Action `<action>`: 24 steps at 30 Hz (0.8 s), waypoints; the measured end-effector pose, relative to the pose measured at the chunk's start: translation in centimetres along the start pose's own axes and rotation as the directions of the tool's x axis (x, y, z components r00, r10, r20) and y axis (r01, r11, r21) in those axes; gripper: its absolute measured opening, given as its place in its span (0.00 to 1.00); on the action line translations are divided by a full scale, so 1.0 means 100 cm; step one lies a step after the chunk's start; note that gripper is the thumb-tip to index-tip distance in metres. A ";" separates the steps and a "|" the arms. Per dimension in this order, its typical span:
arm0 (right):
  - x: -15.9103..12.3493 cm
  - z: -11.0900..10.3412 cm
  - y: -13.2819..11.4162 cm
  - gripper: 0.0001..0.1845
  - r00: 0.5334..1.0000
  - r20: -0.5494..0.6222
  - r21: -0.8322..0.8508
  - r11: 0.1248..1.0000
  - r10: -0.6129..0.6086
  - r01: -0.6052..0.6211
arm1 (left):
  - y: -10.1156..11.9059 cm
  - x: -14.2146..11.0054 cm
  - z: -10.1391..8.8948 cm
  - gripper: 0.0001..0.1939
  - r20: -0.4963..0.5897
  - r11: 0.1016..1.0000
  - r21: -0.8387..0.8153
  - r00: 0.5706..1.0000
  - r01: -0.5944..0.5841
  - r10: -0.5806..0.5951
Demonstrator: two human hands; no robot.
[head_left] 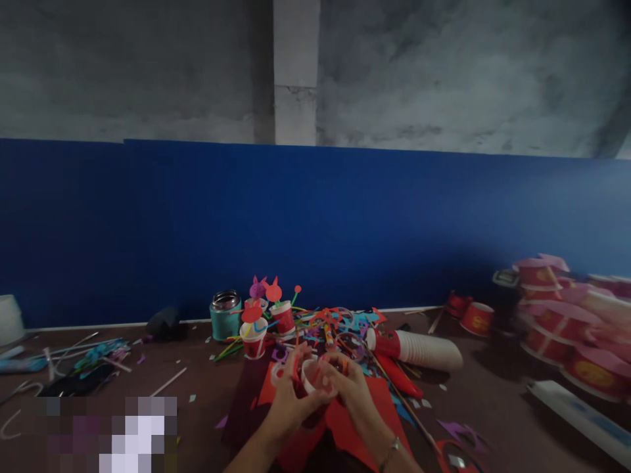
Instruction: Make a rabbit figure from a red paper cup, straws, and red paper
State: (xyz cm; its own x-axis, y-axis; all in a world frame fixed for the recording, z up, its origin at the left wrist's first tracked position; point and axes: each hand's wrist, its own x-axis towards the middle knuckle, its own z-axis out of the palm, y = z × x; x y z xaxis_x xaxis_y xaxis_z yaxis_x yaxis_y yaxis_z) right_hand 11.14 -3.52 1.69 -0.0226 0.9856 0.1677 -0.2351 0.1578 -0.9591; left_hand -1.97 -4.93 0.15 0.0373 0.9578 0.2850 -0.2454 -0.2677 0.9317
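A small paper cup (pixel 311 376) with a white inside is held between both hands, its mouth tipped up toward me. My left hand (pixel 290 394) wraps its fingers round the left side of the cup. On the other side, my right hand (pixel 348 381) grips the rim with thumb and fingers bent together; whether something small is between them is hidden. Sheets of red paper (pixel 389 401) lie under the hands. Just beyond stand decorated paper cups (pixel 255 339) with red and purple animal-shaped cutouts on them.
A teal metal flask (pixel 225 318) stands left of the decorated cups. Right of the hands lies a stack of nested paper cups (pixel 419 349). Red cup crafts (pixel 557 322) are piled far right, near a long white box (pixel 582 420). Coloured scraps (pixel 345 325) lie behind; a blue partition (pixel 315 230) borders the table.
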 end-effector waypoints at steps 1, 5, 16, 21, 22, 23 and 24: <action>0.000 0.000 -0.001 0.21 0.999 -0.034 0.022 1.000 -0.007 0.008 | -0.002 0.001 -0.001 0.37 0.041 1.000 -0.019 0.999 0.020 -0.019; 0.000 0.001 0.000 0.19 0.992 -0.127 0.116 0.993 -0.011 0.026 | -0.002 0.004 0.000 0.27 0.165 0.999 -0.028 0.986 0.041 -0.036; -0.003 0.003 0.000 0.19 0.983 -0.168 0.231 0.972 0.075 -0.035 | 0.004 -0.001 0.005 0.24 0.097 1.000 0.003 0.995 0.022 -0.022; -0.005 0.007 -0.007 0.20 0.982 -0.175 0.241 0.970 0.072 -0.028 | 0.003 -0.001 0.003 0.23 0.100 0.999 -0.019 0.995 0.025 -0.023; -0.005 0.007 -0.008 0.20 0.982 -0.176 0.230 0.973 0.066 -0.024 | 0.002 -0.001 0.002 0.23 0.108 1.000 -0.011 0.994 0.026 -0.025; -0.005 0.007 -0.008 0.20 0.983 -0.174 0.213 0.977 0.057 -0.019 | 0.000 -0.002 0.002 0.24 0.121 1.000 -0.014 0.992 0.028 -0.026; -0.005 0.007 -0.009 0.20 0.985 -0.166 0.190 0.982 0.045 -0.013 | -0.001 -0.002 0.002 0.26 0.137 0.999 -0.033 0.990 0.036 -0.031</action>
State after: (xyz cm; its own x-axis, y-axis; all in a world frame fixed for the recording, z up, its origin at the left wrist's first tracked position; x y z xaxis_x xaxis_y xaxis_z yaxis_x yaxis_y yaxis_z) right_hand 10.71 -4.18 2.57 0.1283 0.9881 0.0845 -0.4152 0.1309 -0.9003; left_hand -1.78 -5.10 -0.01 0.1776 0.9422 0.2841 -0.2755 -0.2296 0.9335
